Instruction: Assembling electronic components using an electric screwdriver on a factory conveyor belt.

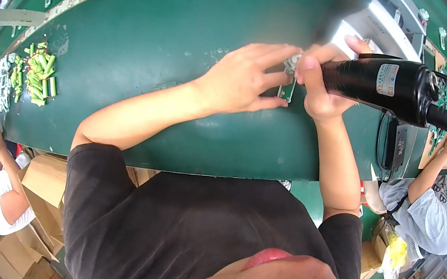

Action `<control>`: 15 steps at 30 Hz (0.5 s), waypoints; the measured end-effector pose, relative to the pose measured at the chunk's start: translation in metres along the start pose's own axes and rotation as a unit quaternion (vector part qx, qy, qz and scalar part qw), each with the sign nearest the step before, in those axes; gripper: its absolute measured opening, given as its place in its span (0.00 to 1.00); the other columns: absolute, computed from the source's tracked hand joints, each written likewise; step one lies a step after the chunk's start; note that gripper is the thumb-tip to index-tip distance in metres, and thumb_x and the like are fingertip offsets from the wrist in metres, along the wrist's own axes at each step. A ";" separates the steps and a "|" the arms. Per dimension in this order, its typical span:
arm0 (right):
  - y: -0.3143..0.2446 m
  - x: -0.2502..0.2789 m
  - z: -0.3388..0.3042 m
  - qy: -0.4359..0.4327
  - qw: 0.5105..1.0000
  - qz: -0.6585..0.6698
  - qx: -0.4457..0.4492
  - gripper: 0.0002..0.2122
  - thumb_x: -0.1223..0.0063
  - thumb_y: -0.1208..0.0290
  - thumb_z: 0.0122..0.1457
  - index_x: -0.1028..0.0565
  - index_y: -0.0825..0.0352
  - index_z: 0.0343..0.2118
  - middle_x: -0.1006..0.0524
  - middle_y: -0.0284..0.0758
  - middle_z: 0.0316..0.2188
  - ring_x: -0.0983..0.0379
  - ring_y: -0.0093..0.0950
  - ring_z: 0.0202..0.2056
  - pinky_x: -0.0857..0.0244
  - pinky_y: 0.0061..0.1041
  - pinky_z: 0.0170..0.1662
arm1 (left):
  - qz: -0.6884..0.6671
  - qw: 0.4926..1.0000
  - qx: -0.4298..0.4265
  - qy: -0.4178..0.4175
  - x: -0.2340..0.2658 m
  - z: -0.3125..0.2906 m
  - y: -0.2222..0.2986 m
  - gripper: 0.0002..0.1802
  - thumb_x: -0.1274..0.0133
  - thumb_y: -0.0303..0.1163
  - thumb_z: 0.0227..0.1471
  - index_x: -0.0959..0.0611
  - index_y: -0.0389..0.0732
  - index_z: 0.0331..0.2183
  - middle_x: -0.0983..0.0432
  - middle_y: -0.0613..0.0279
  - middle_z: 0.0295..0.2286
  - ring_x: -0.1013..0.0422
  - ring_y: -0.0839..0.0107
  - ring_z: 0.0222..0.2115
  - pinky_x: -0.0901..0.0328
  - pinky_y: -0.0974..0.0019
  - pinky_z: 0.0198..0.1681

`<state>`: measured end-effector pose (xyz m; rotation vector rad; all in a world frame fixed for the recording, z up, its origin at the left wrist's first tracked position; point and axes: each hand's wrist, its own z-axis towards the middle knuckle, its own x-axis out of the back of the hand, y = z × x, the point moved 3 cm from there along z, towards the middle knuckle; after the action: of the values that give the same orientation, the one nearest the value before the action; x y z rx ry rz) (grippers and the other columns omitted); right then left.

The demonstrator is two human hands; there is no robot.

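Head view: L hand (240,77) palm-down on green bench (156,14), fingers part-bent, tips at small circuit board (286,92); can't tell if it's pinched or just steadied. Board's on bench btwn both hands. R hand (326,83) closed round front end of black corded tool (388,85), by the board. Containers: cardboard boxes (45,177) below bench at L, contents can't tell; white plastic bag (388,272) at R, w/ yellow stuff (397,249) showing. Green pieces (40,74) loose on bench, far L, no box round them.
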<state>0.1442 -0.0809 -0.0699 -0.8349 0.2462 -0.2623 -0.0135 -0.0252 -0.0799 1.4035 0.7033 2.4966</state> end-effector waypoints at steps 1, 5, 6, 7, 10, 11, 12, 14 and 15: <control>-0.002 0.002 0.002 0.007 1.000 0.000 -0.005 0.29 0.42 0.91 0.53 0.39 0.72 0.58 0.25 0.31 0.26 0.31 0.18 0.27 0.35 0.19 0.34 | 0.005 1.000 0.003 -0.003 0.001 0.001 0.001 0.23 0.30 0.43 0.44 0.15 0.42 0.40 0.30 0.51 0.56 0.30 0.52 0.56 0.33 0.52 0.57; -0.019 0.005 0.011 0.004 1.000 0.008 0.011 0.30 0.52 0.88 0.61 0.49 0.65 0.63 0.28 0.36 0.21 0.34 0.25 0.18 0.34 0.27 0.23 | 0.054 0.998 0.016 -0.024 0.016 0.016 -0.001 0.19 0.30 0.42 0.45 0.16 0.43 0.36 0.28 0.50 0.57 0.28 0.51 0.54 0.32 0.52 0.54; -0.017 0.005 0.008 0.028 0.999 0.044 0.001 0.30 0.47 0.89 0.58 0.46 0.69 0.62 0.26 0.34 0.23 0.32 0.22 0.21 0.34 0.23 0.28 | 0.069 0.997 0.033 0.010 0.027 0.025 -0.006 0.19 0.30 0.41 0.44 0.17 0.43 0.36 0.28 0.50 0.57 0.27 0.51 0.53 0.32 0.52 0.54; -0.013 0.007 0.003 0.053 0.995 0.080 -0.009 0.30 0.43 0.90 0.55 0.43 0.73 0.60 0.24 0.32 0.25 0.30 0.19 0.25 0.35 0.19 0.32 | 0.084 0.993 0.088 -0.013 0.037 0.035 -0.015 0.21 0.30 0.42 0.45 0.20 0.43 0.38 0.27 0.50 0.56 0.26 0.51 0.51 0.31 0.52 0.53; -0.005 -0.002 -0.005 0.056 0.994 0.050 -0.075 0.25 0.42 0.90 0.55 0.34 0.73 0.56 0.26 0.28 0.25 0.30 0.17 0.27 0.36 0.18 0.33 | 0.132 0.983 0.114 0.059 0.068 0.064 -0.071 0.27 0.33 0.47 0.50 0.23 0.43 0.46 0.24 0.53 0.48 0.26 0.50 0.51 0.33 0.52 0.55; -0.007 0.000 0.001 -0.008 0.999 -0.012 -0.043 0.31 0.47 0.92 0.57 0.45 0.67 0.61 0.26 0.34 0.23 0.30 0.21 0.20 0.36 0.20 0.23 | 0.146 0.979 0.127 0.064 0.079 0.076 -0.091 0.31 0.34 0.49 0.51 0.25 0.43 0.50 0.24 0.51 0.49 0.27 0.50 0.52 0.33 0.53 0.56; -0.007 -0.001 0.002 -0.004 0.999 0.004 -0.044 0.30 0.47 0.92 0.57 0.43 0.68 0.61 0.25 0.33 0.23 0.30 0.21 0.20 0.37 0.20 0.23 | 0.157 0.976 0.133 0.070 0.085 0.088 -0.112 0.33 0.35 0.51 0.52 0.26 0.42 0.52 0.24 0.51 0.49 0.29 0.49 0.54 0.35 0.52 0.57; -0.002 0.005 -0.003 -0.007 0.999 -0.007 -0.044 0.30 0.47 0.92 0.56 0.42 0.70 0.61 0.25 0.32 0.23 0.31 0.19 0.20 0.37 0.18 0.24 | 0.155 0.970 0.180 0.038 0.093 0.116 -0.142 0.34 0.37 0.48 0.53 0.27 0.39 0.54 0.28 0.45 0.54 0.32 0.47 0.56 0.35 0.52 0.59; -0.002 0.006 -0.003 -0.005 0.999 -0.012 -0.044 0.30 0.47 0.92 0.56 0.42 0.70 0.61 0.25 0.32 0.24 0.30 0.19 0.21 0.38 0.18 0.25 | 0.129 0.972 0.193 0.037 0.097 0.127 -0.154 0.31 0.37 0.41 0.52 0.27 0.35 0.52 0.29 0.41 0.53 0.31 0.45 0.55 0.33 0.53 0.56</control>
<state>0.1486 -0.0862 -0.0714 -0.9259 0.2387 -0.2714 0.0330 0.1853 -0.0269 1.6249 1.1415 2.7265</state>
